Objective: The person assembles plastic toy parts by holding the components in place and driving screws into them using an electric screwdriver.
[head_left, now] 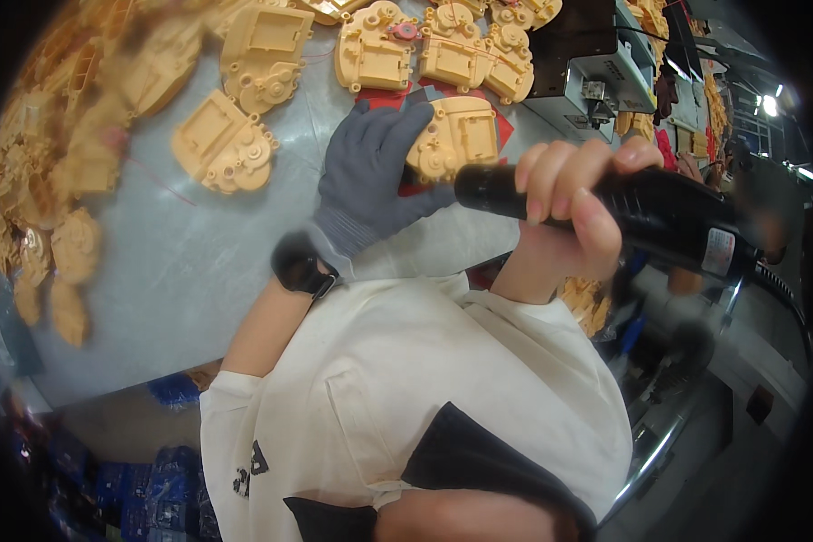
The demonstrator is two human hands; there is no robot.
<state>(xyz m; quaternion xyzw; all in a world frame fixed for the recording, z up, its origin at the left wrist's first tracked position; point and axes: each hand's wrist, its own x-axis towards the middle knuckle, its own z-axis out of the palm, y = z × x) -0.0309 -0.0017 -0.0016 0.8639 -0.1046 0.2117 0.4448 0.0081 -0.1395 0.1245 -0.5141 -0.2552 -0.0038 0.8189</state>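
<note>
In its grey knitted glove, my left hand (pixel 368 176) grips the left side of a yellow plastic housing (pixel 465 135) with a square recess and round bosses. The housing rests over a red piece (pixel 506 133) on the metal table. My bare right hand (pixel 580 194) is wrapped around a thick black hand-held power tool (pixel 673 210) with a cord at its rear. Its narrower front end points left and sits right at the lower edge of the housing; whether they touch I cannot tell. The tool's working tip is hidden from view.
More yellow housings stand along the table's far side, one lying apart (pixel 226 143) left of my glove. A blurred heap of yellow parts (pixel 41 217) fills the left. A metal equipment box (pixel 596 68) stands at the far right. The cord (pixel 790 303) hangs on the right.
</note>
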